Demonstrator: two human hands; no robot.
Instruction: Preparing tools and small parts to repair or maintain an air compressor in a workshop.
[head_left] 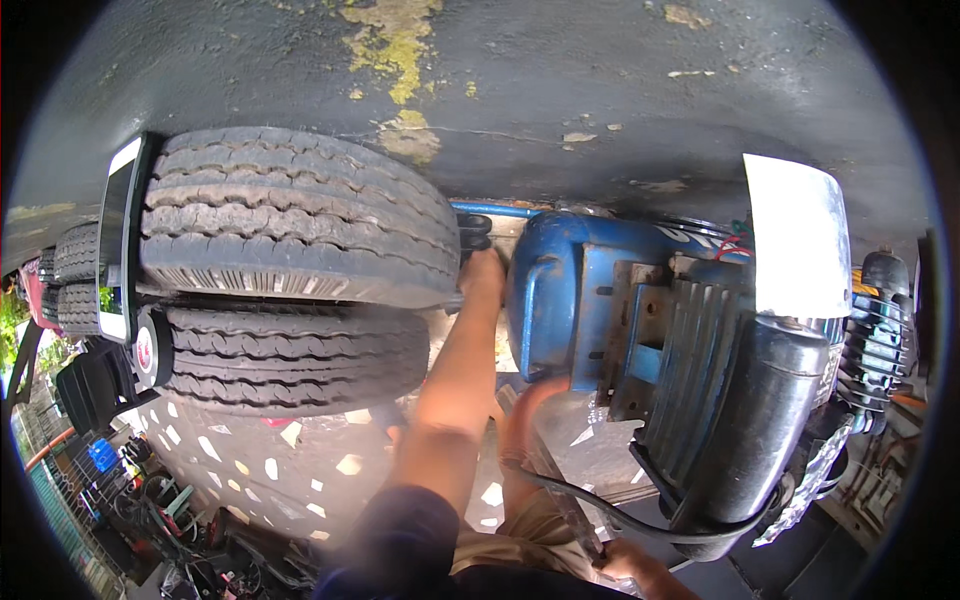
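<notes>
My left hand (484, 268) reaches far into the narrow gap between a big worn truck tyre (300, 220) and a blue air compressor tank (545, 295). It is at a dark, rounded, ridged object (474, 230) near the wall; its fingers are mostly hidden, so I cannot make out the grip. Low on the right, my right hand (625, 560) is closed around the near end of a long narrow bar (565, 495), which slants away across my leg. A black hose (630, 518) curves past this hand toward the compressor.
A second tyre (300, 355) lies beside the first. A weighing scale-like white and black panel (120, 240) stands at their left. The compressor's black motor cover (765, 420) and finned pump head (875, 350) fill the right. A dark peeling wall (600, 90) closes the far side.
</notes>
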